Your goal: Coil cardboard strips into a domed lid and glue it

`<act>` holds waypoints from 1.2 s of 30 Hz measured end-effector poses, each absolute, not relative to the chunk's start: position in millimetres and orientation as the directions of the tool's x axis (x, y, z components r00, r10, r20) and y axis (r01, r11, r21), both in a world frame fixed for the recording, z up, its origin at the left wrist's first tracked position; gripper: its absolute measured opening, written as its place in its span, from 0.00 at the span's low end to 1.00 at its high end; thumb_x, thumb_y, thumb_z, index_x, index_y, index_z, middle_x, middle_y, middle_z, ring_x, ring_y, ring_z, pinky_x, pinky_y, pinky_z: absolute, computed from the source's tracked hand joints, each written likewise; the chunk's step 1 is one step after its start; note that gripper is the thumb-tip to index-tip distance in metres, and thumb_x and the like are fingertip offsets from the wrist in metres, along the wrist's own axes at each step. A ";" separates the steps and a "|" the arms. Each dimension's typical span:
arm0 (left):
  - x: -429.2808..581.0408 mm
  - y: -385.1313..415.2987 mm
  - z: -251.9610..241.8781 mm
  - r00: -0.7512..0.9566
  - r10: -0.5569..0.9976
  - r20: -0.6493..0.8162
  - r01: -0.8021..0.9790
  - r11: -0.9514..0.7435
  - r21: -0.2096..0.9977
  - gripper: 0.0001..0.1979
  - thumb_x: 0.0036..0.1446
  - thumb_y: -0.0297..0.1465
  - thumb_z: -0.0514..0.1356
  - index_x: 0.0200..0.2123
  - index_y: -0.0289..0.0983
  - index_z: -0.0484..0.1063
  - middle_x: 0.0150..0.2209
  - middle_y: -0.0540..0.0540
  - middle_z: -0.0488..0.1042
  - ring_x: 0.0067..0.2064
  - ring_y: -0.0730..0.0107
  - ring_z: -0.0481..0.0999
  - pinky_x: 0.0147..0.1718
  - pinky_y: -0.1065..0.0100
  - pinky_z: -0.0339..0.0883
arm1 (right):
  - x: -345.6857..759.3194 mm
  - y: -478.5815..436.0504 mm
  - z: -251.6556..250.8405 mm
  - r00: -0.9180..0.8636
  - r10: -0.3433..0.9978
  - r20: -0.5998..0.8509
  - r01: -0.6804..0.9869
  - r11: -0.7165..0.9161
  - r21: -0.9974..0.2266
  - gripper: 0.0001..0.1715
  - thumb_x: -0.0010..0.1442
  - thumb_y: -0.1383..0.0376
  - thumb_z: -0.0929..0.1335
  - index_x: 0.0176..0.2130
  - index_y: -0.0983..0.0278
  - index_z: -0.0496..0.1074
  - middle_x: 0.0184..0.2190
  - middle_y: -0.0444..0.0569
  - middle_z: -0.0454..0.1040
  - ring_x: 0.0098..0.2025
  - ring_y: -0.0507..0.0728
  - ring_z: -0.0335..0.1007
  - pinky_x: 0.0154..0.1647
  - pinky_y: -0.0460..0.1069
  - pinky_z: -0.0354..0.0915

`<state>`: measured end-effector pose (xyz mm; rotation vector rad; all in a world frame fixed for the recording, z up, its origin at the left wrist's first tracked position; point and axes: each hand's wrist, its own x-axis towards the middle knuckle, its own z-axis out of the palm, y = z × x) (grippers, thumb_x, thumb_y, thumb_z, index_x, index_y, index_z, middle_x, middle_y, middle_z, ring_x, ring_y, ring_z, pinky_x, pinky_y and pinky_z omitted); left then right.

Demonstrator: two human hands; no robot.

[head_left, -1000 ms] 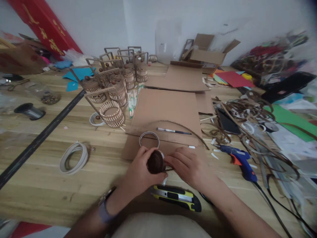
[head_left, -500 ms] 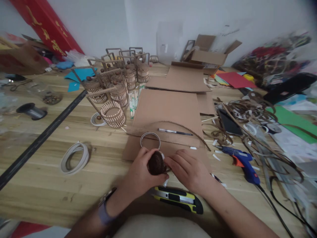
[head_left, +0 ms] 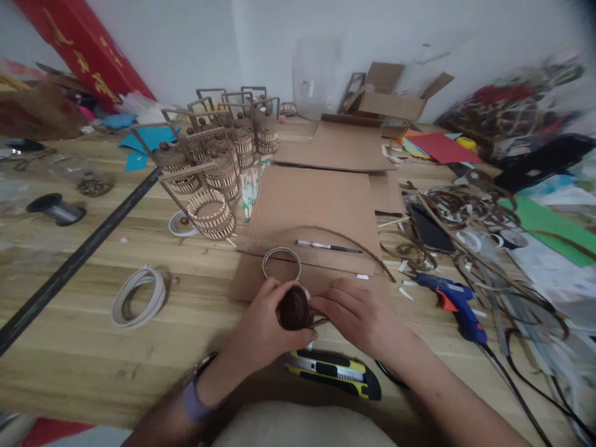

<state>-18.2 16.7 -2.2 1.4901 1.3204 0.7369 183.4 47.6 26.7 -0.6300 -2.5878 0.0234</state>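
Observation:
My left hand (head_left: 263, 323) is wrapped round a small dark brown coiled roll of corrugated cardboard strip (head_left: 294, 308), held on edge just above the table. My right hand (head_left: 356, 313) lies against the roll's right side, fingers pressed together on it and on the strip's loose end. Both hands are over the near edge of a flat cardboard sheet (head_left: 316, 211). A thin white ring (head_left: 281, 261) lies just beyond my left fingers. A yellow and black utility knife (head_left: 334, 371) rests on the table right below my hands.
A blue glue gun (head_left: 454, 298) with its cable lies to the right, beside a heap of brown strips (head_left: 465, 217). A pen (head_left: 328, 247) lies on the cardboard. Several small cardboard lanterns (head_left: 214, 161) stand at the back left. A white tape coil (head_left: 138, 297) lies left.
My hands stay in place on the roll, with only slight finger shifts. The view has wobbled a little.

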 end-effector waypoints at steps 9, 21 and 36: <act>-16.4 18.0 -0.1 0.225 0.957 -0.182 0.366 0.090 0.926 0.27 0.41 0.34 0.70 0.47 0.41 0.72 0.41 0.49 0.64 0.42 0.61 0.72 0.45 0.59 0.68 | 179.3 45.3 25.1 -0.801 0.388 0.455 0.446 0.895 0.022 0.19 0.70 0.73 0.56 0.37 0.69 0.74 0.29 0.54 0.76 0.31 0.57 0.70 0.33 0.52 0.67; -17.4 19.7 1.7 0.214 0.959 -0.188 0.367 0.100 0.925 0.26 0.41 0.34 0.70 0.46 0.41 0.73 0.41 0.49 0.65 0.42 0.62 0.72 0.43 0.60 0.69 | 178.3 45.2 19.8 -0.792 0.378 0.479 0.458 0.887 0.057 0.21 0.70 0.72 0.55 0.40 0.70 0.74 0.29 0.54 0.76 0.30 0.57 0.69 0.33 0.53 0.67; -19.5 19.7 4.2 0.249 0.948 -0.199 0.364 0.099 0.926 0.27 0.41 0.34 0.71 0.47 0.41 0.73 0.40 0.49 0.64 0.42 0.62 0.71 0.44 0.61 0.68 | 185.3 51.5 18.7 -0.758 0.442 0.480 0.386 0.897 -0.217 0.16 0.71 0.71 0.56 0.45 0.69 0.71 0.32 0.52 0.77 0.33 0.56 0.70 0.35 0.51 0.67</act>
